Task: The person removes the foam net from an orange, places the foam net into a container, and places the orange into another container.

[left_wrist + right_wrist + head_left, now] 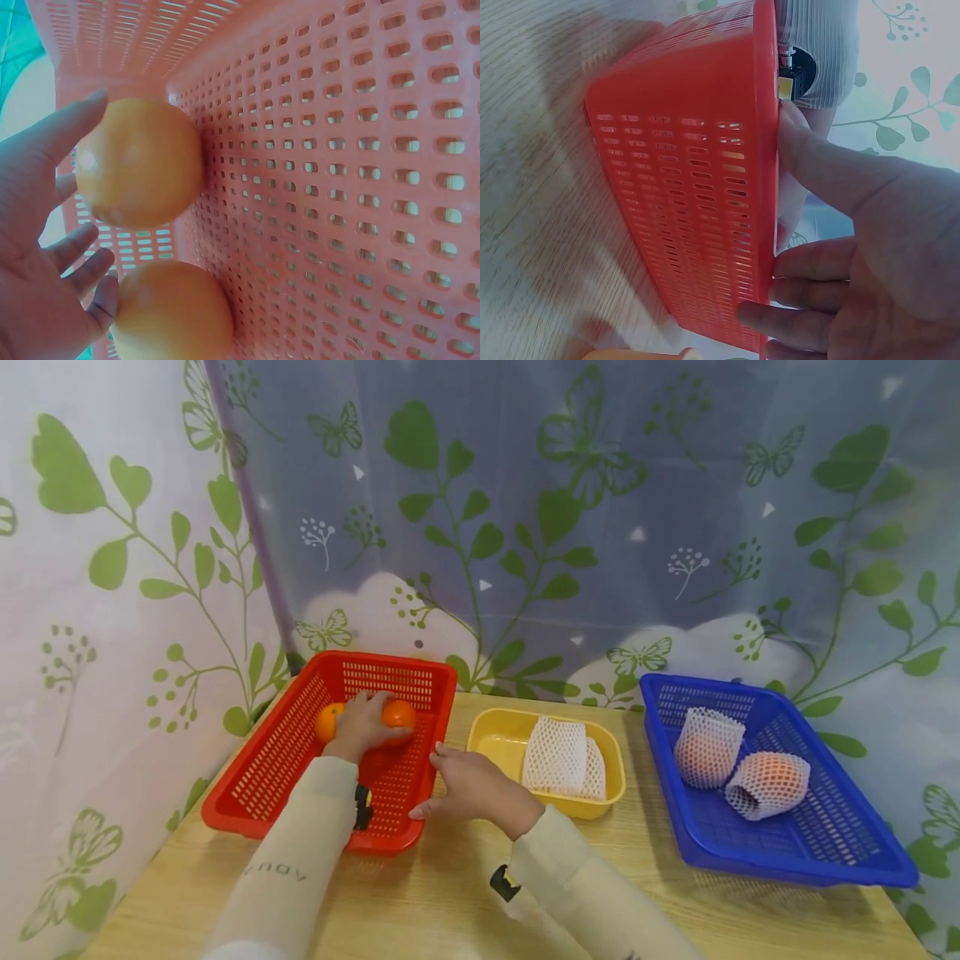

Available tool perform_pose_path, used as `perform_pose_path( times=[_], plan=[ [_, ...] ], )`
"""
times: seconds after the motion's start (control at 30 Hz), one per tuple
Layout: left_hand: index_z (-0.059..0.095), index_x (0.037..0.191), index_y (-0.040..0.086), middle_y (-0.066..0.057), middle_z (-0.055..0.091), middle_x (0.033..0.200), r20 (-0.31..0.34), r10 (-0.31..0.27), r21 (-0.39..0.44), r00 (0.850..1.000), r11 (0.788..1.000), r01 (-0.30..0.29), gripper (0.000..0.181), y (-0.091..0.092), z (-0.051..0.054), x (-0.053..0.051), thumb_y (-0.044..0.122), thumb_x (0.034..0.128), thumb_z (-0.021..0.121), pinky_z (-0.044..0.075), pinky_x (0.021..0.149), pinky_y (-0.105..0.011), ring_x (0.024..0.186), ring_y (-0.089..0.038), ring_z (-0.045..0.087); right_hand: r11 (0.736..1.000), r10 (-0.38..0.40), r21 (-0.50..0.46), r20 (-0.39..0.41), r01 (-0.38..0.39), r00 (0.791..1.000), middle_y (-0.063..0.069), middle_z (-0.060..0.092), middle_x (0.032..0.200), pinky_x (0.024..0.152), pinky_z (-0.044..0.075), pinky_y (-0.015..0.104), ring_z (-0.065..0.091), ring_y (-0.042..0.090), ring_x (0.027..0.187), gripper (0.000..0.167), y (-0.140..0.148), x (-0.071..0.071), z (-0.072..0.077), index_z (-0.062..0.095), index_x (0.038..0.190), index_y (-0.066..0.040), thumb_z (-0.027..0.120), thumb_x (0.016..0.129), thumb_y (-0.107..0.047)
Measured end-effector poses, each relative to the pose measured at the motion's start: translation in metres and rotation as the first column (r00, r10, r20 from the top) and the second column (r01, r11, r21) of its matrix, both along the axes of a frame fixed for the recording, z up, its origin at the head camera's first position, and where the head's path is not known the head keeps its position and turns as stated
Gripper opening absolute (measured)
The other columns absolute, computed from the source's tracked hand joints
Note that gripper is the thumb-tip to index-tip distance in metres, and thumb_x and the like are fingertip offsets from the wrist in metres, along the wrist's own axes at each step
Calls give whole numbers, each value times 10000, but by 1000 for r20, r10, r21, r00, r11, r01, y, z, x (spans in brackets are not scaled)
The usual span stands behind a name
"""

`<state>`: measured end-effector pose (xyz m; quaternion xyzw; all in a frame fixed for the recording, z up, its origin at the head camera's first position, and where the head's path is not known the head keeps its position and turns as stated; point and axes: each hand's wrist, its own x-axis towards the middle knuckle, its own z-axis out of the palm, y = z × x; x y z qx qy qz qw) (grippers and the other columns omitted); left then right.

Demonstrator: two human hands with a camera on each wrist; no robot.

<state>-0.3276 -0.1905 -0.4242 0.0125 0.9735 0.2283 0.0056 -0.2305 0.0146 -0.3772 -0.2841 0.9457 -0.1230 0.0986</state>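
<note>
My left hand (363, 725) reaches into the red basket (441, 702), its thumb and a finger around the right-hand orange (399, 716). In the left wrist view the thumb lies along the edge of that orange (142, 163), and a finger passes partly behind it. A second orange (328, 723) sits beside the hand, near the other fingers. At the basket's right side is my right hand (480, 789), thumb and fingers spread. From the right wrist, its fingertips (791, 135) appear at the rim of the red basket (682, 180), with nothing held in the palm.
A yellow tub (498, 747) with white foam nets (555, 756) stands right of the red basket. Farther right, a blue basket (787, 843) contains two net-wrapped fruits (708, 747). Behind the wooden table (465, 902) hangs a leaf-patterned curtain (510, 535).
</note>
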Motion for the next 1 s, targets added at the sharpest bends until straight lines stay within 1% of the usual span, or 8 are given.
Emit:
perform_pose_path(
  times=[0.1,0.27,0.53,0.7,0.87,1.0],
  plan=[
    [443,1404,89,-235,392,1398,-13,5,14,1000,1000,-5,752,1,0,2,455,819,742,294,1023,-646,1208,-410,386,1000,0,-2,1,0,1000,119,420,1492,1102,351,353,404,242,1371,893,0,0,1,461,1429,-25,736,774,-565],
    [446,1402,94,-226,384,1406,-16,23,30,1000,999,-22,750,1,1,3,469,820,737,295,1029,-649,1205,-413,384,1000,-2,-7,9,2,1000,119,415,1497,1102,352,355,399,243,1374,899,0,0,1,456,1433,-25,737,772,-566],
    [432,1412,80,-237,381,1401,-11,26,9,1000,1000,-26,773,1,1,1,487,824,724,318,1019,-641,1205,-416,380,1000,5,-1,5,-5,1000,123,404,1501,1105,346,354,396,244,1376,897,1,1,1,448,1437,-23,733,779,-564],
    [422,1424,103,-222,375,1413,-18,45,36,999,998,-44,778,-1,1,-1,488,820,724,321,1029,-646,1213,-410,359,1000,6,-1,5,-6,1000,127,394,1508,1102,351,362,400,255,1372,894,1,1,2,442,1440,-21,730,786,-558],
    [424,1425,99,-229,355,1435,-28,50,41,998,998,-49,742,-3,-1,-2,480,850,697,304,1035,-651,1243,-415,337,1000,10,-5,16,-10,1000,127,388,1511,1101,353,365,398,259,1373,896,1,2,4,434,1445,-21,726,789,-558],
    [405,1436,87,-246,346,1439,-49,57,49,997,997,-55,747,-2,-1,-1,486,865,676,294,1033,-661,1254,-424,332,1000,14,-2,2,-14,1000,132,390,1510,1096,361,366,405,263,1367,896,2,3,2,432,1446,-19,722,793,-561]
  ],
)
